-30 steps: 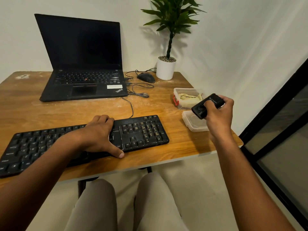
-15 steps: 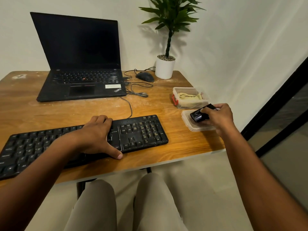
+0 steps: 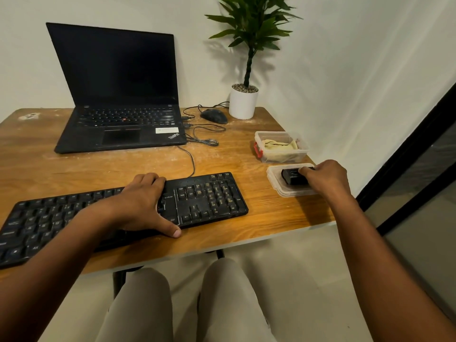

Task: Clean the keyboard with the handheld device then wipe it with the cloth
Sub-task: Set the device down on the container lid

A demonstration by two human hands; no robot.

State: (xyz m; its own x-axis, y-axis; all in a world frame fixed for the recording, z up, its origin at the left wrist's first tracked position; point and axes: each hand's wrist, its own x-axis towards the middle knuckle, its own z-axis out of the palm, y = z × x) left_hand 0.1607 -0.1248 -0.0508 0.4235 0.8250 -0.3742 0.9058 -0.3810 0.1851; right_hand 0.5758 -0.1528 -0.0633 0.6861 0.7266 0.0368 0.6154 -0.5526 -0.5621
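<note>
One laptop upper left marked ThinkPad, one black keyboard lower left on worn wooden desk against white wall, left hand flat on keys, right hand gripping black handheld device on container lid at right, one tub holding cloth, one mouse, one potted plant

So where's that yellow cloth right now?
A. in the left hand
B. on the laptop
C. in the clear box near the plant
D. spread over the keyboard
C: the cloth lies bunched inside the clear box, untouched, while the right hand holds the black device over the lid.
</note>
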